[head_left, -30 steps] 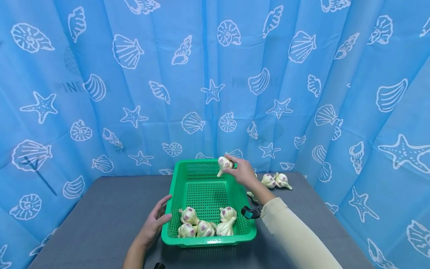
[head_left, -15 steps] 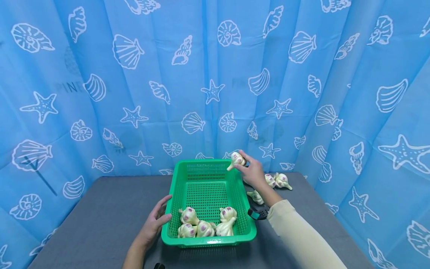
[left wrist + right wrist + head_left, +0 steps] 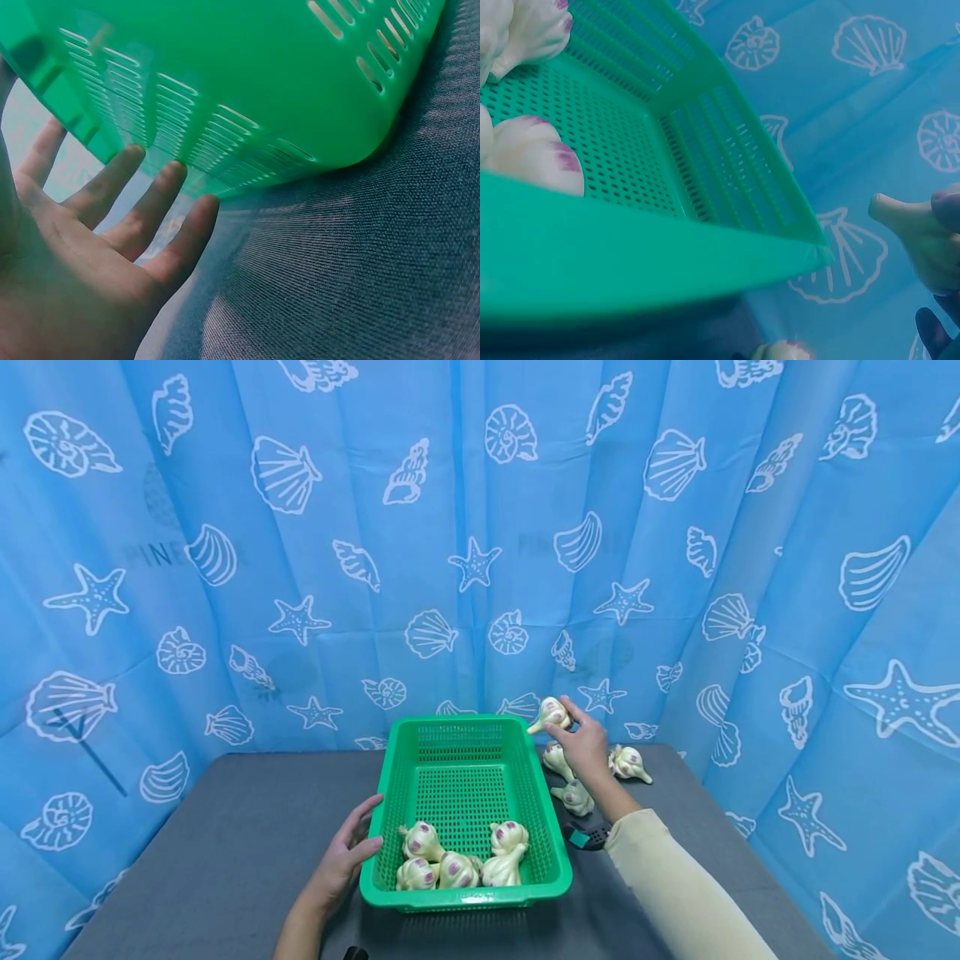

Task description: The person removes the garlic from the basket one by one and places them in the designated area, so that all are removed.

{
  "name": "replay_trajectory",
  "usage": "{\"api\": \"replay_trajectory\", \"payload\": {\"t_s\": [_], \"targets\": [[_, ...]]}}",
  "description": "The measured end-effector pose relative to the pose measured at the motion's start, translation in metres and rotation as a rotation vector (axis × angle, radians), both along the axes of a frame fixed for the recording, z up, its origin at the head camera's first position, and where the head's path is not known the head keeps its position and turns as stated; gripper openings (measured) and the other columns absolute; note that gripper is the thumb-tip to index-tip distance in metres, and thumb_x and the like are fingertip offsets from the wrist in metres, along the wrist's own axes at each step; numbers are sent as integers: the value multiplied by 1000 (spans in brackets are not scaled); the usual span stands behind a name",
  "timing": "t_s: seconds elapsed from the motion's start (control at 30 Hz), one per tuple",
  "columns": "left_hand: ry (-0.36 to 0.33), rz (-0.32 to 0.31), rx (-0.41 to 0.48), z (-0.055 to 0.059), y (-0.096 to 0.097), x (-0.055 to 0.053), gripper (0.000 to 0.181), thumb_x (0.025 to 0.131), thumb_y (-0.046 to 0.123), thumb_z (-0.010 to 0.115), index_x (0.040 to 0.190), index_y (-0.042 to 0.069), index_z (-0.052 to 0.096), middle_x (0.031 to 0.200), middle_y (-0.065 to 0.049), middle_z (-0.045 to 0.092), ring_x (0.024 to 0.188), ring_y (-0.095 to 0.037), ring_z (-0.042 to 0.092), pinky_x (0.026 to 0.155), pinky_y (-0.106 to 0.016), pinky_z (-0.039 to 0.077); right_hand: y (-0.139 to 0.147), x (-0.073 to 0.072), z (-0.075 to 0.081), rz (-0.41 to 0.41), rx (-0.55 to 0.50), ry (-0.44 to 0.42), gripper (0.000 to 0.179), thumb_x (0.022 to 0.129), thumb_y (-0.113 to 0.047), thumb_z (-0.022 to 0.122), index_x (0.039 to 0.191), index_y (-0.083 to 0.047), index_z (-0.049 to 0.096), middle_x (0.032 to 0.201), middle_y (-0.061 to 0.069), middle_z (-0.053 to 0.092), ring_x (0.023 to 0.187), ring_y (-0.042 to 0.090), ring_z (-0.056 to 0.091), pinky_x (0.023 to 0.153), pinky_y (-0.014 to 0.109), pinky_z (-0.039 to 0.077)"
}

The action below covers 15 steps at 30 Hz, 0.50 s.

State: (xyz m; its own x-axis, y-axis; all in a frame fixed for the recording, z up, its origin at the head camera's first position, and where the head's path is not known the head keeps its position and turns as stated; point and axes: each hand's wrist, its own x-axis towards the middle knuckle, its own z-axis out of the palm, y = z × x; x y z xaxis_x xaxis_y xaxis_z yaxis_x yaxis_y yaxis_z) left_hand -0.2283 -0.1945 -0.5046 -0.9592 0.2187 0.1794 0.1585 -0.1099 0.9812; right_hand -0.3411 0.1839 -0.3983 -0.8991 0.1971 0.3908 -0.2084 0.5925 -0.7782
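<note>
My right hand (image 3: 587, 745) pinches a garlic (image 3: 552, 713), just moved from over the basket (image 3: 457, 793) to beyond its one-o'clock corner, leaving five bulbs (image 3: 457, 871) inside; my left hand (image 3: 343, 858), fingers spread, touches its nine-o'clock side.

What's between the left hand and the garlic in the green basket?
The basket's left wall: left hand outside, garlic bulbs inside. Shows in the head view.

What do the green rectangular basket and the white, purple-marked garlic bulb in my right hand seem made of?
Green rectangular basket: likely molded plastic, faintly glossy, given its regular slots. White, purple-marked garlic bulb: smooth; blocky patches suggest painted imitation, though possibly real.
</note>
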Motion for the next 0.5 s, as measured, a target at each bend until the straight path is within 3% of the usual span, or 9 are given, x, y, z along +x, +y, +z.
{"api": "replay_trajectory", "payload": {"t_s": [0.17, 0.23, 0.27, 0.37, 0.5], "targets": [[4, -2, 0, -1, 0, 0, 62, 98, 9, 51, 154, 13, 24, 149, -24, 29, 134, -43, 31, 91, -32, 47, 10, 1, -4, -22, -15, -14, 60, 88, -32, 73, 143, -22, 52, 82, 14, 65, 41, 9, 26, 43, 26, 29], [5, -1, -1, -1, 0, 0, 62, 98, 9, 51, 154, 13, 25, 149, -24, 29, 134, -43, 31, 91, -32, 47, 13, 2, -5, -33, -21, -16, 60, 88, -33, 73, 143, -21, 52, 99, 14, 68, 43, 11, 29, 44, 28, 30], [6, -1, -1, -1, 0, 0, 62, 98, 9, 51, 154, 13, 25, 149, -24, 29, 134, -43, 31, 91, -32, 47, 15, 2, -6, -40, -19, -21, 60, 88, -33, 73, 143, -20, 52, 100, 14, 68, 45, 11, 31, 45, 28, 30], [5, -1, -3, -1, 0, 0, 62, 98, 9, 51, 154, 13, 25, 149, -24, 29, 134, -43, 31, 91, -31, 46, 20, 3, -11, -55, -36, -24, 61, 88, -32, 73, 143, -19, 52, 129, 13, 61, 55, 15, 41, 48, 29, 32], [8, -6, -2, -1, -1, 0, 62, 98, 8, 50, 154, 13, 24, 149, -24, 28, 134, -43, 30, 91, -31, 46, 26, 3, -18, -85, -44, -13, 60, 88, -30, 73, 142, -15, 53, 136, 13, 56, 72, 27, 54, 56, 34, 38]]}}
